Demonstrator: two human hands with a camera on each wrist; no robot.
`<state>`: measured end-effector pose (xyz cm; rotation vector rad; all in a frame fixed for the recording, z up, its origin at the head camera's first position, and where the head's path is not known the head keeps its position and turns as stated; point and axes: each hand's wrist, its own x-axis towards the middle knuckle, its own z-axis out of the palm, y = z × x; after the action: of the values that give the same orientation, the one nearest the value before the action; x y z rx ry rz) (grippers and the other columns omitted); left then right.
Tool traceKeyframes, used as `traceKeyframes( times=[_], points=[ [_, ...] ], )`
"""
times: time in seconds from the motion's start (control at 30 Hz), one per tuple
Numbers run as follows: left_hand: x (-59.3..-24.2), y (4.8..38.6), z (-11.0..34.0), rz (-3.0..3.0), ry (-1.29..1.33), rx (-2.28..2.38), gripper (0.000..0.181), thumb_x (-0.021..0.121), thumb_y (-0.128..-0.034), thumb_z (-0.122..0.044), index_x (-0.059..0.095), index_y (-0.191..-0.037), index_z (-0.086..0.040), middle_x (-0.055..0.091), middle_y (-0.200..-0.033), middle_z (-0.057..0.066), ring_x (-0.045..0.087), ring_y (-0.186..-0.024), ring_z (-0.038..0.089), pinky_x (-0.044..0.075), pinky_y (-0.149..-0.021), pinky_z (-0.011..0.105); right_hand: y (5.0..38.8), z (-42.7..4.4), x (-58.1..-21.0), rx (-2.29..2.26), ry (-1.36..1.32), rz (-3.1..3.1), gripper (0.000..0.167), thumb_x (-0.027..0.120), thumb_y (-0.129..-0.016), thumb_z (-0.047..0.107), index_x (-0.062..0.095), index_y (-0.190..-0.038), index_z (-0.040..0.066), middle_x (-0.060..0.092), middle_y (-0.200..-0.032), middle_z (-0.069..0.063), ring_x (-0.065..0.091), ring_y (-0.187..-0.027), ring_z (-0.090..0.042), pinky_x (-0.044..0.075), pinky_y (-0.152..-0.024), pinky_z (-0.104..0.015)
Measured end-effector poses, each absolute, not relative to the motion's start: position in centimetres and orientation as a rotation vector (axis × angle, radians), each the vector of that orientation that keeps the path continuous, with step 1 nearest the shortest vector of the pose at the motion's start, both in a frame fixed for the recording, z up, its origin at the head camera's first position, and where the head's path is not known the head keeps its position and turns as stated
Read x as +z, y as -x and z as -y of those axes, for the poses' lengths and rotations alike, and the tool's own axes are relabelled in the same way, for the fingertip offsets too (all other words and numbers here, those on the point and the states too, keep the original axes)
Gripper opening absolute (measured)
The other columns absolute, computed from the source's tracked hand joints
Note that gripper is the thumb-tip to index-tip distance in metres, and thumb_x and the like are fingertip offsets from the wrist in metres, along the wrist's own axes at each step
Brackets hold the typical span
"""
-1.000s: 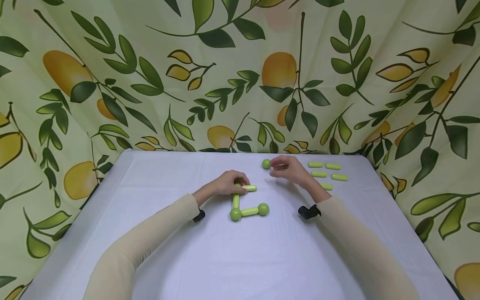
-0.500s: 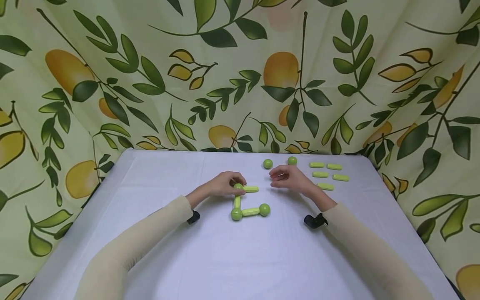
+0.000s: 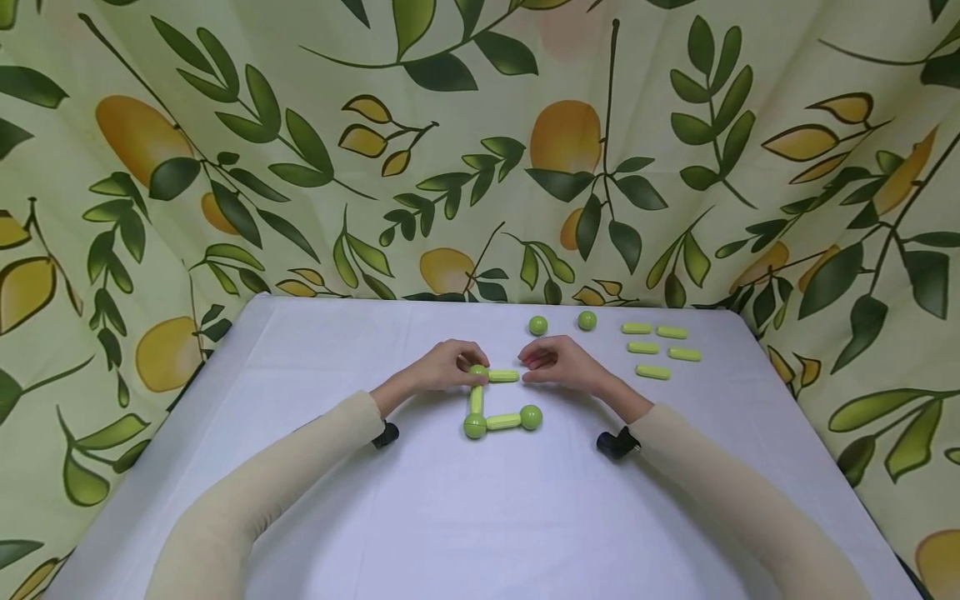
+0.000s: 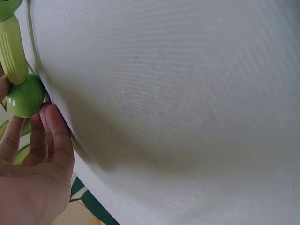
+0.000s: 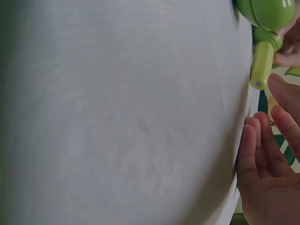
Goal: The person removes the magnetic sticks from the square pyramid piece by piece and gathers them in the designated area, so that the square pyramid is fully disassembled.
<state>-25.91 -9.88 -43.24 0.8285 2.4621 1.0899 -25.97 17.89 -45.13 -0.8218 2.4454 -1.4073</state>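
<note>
Left hand [image 3: 450, 365] pinches the far corner ball [image 3: 477, 370]; right hand [image 3: 564, 362], fingers apart and empty, stands just beside the projecting rod [image 3: 503, 377]. I judge joining in hand; next calls for capping that rod, a loose ball [image 3: 537, 325] lying beyond.

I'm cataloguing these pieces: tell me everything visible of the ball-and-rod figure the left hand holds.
The figure has three glossy green balls and three grooved yellow-green rods, seemingly plastic, forming a squared C open to the right. It appears flat on the white cloth. The left hand grips its far ball. The far rod has a grey dot at its free end; the right hand is close, contact unclear.
</note>
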Motion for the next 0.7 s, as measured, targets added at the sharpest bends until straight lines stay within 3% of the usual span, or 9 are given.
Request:
traceKeyframes(
  times=[0.13, 0.7],
  points=[
    [-43.4, 25.9, 9.8, -2.472, -0.825, 1.1, 0.024, 0.078, -0.0919, -0.013, 0.07, -0.112, -0.002, 0.069, -0.108, 0.004, 0.063, -0.097, 0.019, 0.052, -0.088, 0.029, 26.1, -16.8, -45.2, -1.373, 0.871, -2.431, 0.031, 0.085, -0.082, 0.003, 0.072, -0.11, -0.003, 0.072, -0.102, -0.008, 0.066, -0.089, -0.021, 0.055, -0.081, -0.029],
    [-43.2, 25.7, 7.9, -2.441, -0.807, 1.142, 0.025, 0.08, -0.0895, -0.009, 0.067, -0.11, -0.005, 0.068, -0.11, 0.007, 0.065, -0.098, 0.019, 0.053, -0.088, 0.029, 25.2, -16.4, -45.0, -1.245, 0.841, -2.463, 0.019, 0.084, -0.084, 0.005, 0.075, -0.101, 0.005, 0.069, -0.091, 0.001, 0.061, -0.081, -0.016, 0.053, -0.073, -0.027]
  ],
)
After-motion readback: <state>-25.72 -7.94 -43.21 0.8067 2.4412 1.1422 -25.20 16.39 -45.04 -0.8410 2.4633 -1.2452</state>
